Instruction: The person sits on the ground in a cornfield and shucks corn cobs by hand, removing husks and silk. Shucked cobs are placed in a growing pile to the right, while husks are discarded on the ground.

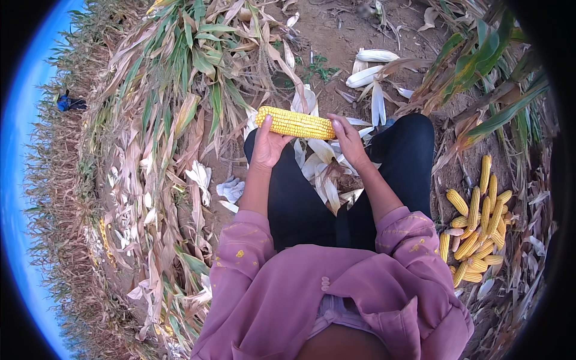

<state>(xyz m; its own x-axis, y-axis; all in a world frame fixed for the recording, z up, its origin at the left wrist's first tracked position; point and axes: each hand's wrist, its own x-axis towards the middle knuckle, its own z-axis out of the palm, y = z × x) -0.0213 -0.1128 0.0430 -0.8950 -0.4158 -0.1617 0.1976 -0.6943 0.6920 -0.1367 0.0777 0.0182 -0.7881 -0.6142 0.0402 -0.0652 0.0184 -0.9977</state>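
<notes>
1. So, bare yellow cob is up over the gap btwn the bent legs, prob. held by both ends to keep it level.
2. L hand: thumb pressed on near side, other fingers wrapped under, mostly hidden.
3. R hand: fingers pinching the opposite end, tips partly hidden.
4. Forearms reach fwd, angled in a bit.
5. Cob pile on ground to the R, prob. for easy reach.
</notes>
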